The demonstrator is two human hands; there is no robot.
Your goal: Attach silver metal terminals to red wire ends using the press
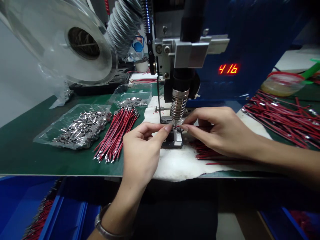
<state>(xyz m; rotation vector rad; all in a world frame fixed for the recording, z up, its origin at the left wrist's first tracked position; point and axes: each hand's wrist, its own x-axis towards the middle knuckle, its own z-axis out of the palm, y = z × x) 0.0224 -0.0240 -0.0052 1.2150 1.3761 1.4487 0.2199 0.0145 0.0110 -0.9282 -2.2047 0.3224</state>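
Metal wristband [100, 225] foremost, pinch work under the spring [179, 101]

On my remote feed, I had the left hand [141, 150] on one side of the spring, thumb and forefinger pressed together. The right hand [221, 128] faced it, likewise pinched. Both sets of fingertips met a small piece [176, 126] just below the spring's tip; too small for me to identify. Metal block [178, 137] stood directly beneath. Loose red wires [207, 152] lay on white cloth [178, 165], partly under the right hand. Left along the green desk [72, 163]: a bundle of red leads [116, 133], then a clear tray [42, 137] heaped with metal fittings [81, 128]. Far right, I noted a bigger wire pile [282, 116] near a round tub [285, 85]. Red display [228, 69] read 416.
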